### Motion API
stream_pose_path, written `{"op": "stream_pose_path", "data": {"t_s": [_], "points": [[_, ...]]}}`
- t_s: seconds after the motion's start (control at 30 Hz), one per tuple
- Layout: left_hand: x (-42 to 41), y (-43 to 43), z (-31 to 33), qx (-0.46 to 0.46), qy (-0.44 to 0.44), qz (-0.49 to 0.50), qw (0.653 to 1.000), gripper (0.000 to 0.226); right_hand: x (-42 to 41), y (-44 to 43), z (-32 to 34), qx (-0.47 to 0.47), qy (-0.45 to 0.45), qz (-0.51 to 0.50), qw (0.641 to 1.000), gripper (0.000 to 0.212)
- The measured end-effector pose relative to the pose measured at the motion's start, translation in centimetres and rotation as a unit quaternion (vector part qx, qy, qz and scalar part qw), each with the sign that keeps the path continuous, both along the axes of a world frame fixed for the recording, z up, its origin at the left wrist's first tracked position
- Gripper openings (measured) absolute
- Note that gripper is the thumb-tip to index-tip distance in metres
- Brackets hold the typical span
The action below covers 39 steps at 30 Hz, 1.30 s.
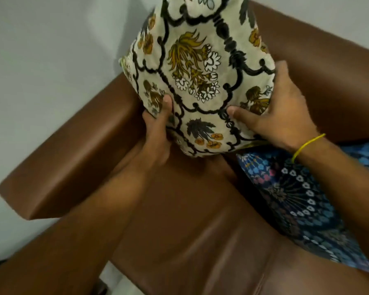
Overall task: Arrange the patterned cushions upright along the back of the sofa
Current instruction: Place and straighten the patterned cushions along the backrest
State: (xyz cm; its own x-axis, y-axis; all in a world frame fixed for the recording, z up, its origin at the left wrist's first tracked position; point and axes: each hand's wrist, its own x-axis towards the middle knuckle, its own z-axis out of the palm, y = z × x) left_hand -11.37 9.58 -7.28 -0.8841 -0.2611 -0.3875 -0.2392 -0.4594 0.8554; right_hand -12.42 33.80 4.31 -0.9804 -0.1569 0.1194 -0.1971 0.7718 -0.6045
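A cream cushion (198, 67) with black scrollwork and yellow flowers stands upright in the left corner of a brown leather sofa (179, 231), its lower edge just above the seat. My left hand (158, 133) grips its lower left edge, thumb pressed into the front. My right hand (279, 111) clasps its lower right side, thumb on the front face and fingers around the edge. A dark blue cushion (303, 199) with white and pink flower dots lies on the seat to the right, partly hidden under my right forearm.
The sofa's left armrest (73, 152) runs along a pale wall (47, 50). The backrest (328, 67) rises behind the cream cushion. A strip of light floor (113, 275) shows at the sofa's front edge.
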Motion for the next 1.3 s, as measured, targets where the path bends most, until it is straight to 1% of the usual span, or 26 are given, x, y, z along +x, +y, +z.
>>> {"op": "stream_pose_path", "data": {"t_s": [0.07, 0.13, 0.23, 0.33, 0.4, 0.47, 0.5, 0.53, 0.6, 0.67, 0.73, 0.77, 0.83, 0.9, 0.97, 1.07, 1.3], "points": [[-1.7, -1.2, -0.6, -0.033, -0.006, 0.000, 0.999, 0.115, -0.7, -0.6, -2.1, -0.021, 0.000, 0.008, 1.000, 0.092], [-1.9, -2.0, -2.3, -0.042, -0.046, -0.015, 0.998, 0.101, -1.4, -1.3, -3.9, -0.002, -0.014, 0.036, 0.999, 0.101], [-0.2, -2.7, -4.7, -0.017, -0.108, -0.050, 0.993, 0.101, -2.0, -2.2, -5.7, 0.058, -0.030, 0.080, 0.995, 0.114], [0.7, -2.9, -5.3, -0.009, -0.110, -0.055, 0.992, 0.097, -2.4, -2.4, -6.4, 0.059, -0.031, 0.077, 0.995, 0.119], [0.8, -2.7, -5.4, -0.015, -0.104, -0.046, 0.993, 0.093, -2.6, -2.2, -6.5, 0.055, -0.035, 0.067, 0.996, 0.121], [1.0, -2.1, -5.2, -0.029, -0.106, -0.020, 0.994, 0.093, -2.3, -2.0, -6.3, 0.060, -0.040, 0.063, 0.995, 0.129], [1.3, -1.6, -5.0, -0.055, -0.109, 0.009, 0.993, 0.093, -2.0, -1.9, -6.1, 0.065, -0.036, 0.058, 0.996, 0.133], [1.9, -1.0, -4.6, -0.104, -0.107, 0.043, 0.988, 0.092, -1.4, -1.8, -5.8, 0.068, -0.024, 0.049, 0.996, 0.136], [3.7, 0.3, -3.5, -0.258, -0.071, 0.083, 0.960, 0.091, 0.1, -2.0, -5.1, 0.058, 0.026, 0.026, 0.998, 0.138], [5.4, 1.3, -2.8, -0.379, 0.042, 0.060, 0.923, 0.097, 1.5, -2.8, -4.6, 0.038, 0.086, 0.010, 0.996, 0.137], [6.2, 2.0, -3.4, -0.459, 0.144, 0.009, 0.877, 0.105, 1.8, -4.4, -4.9, 0.043, 0.117, 0.010, 0.992, 0.133], [6.1, 2.2, -3.4, -0.497, 0.171, -0.016, 0.851, 0.108, 1.5, -5.4, -5.2, 0.056, 0.120, 0.012, 0.991, 0.129], [5.0, 2.1, -3.1, -0.569, 0.179, -0.049, 0.801, 0.113, 0.3, -7.2, -6.0, 0.088, 0.124, 0.015, 0.988, 0.123], [3.5, 1.0, -2.6, -0.600, 0.154, -0.076, 0.781, 0.123, -1.1, -8.5, -6.3, 0.116, 0.125, 0.006, 0.985, 0.118], [1.8, -0.5, -2.4, -0.616, 0.144, -0.117, 0.765, 0.129, -2.2, -9.0, -6.2, 0.122, 0.123, -0.016, 0.985, 0.115], [1.0, -1.4, -1.8, -0.626, 0.128, -0.151, 0.754, 0.134, -2.7, -8.9, -5.9, 0.113, 0.114, -0.027, 0.987, 0.116], [4.0, -1.3, -0.6, -0.645, 0.131, -0.126, 0.743, 0.123, -2.0, -6.1, -5.0, 0.082, 0.055, 0.026, 0.995, 0.124]]}}
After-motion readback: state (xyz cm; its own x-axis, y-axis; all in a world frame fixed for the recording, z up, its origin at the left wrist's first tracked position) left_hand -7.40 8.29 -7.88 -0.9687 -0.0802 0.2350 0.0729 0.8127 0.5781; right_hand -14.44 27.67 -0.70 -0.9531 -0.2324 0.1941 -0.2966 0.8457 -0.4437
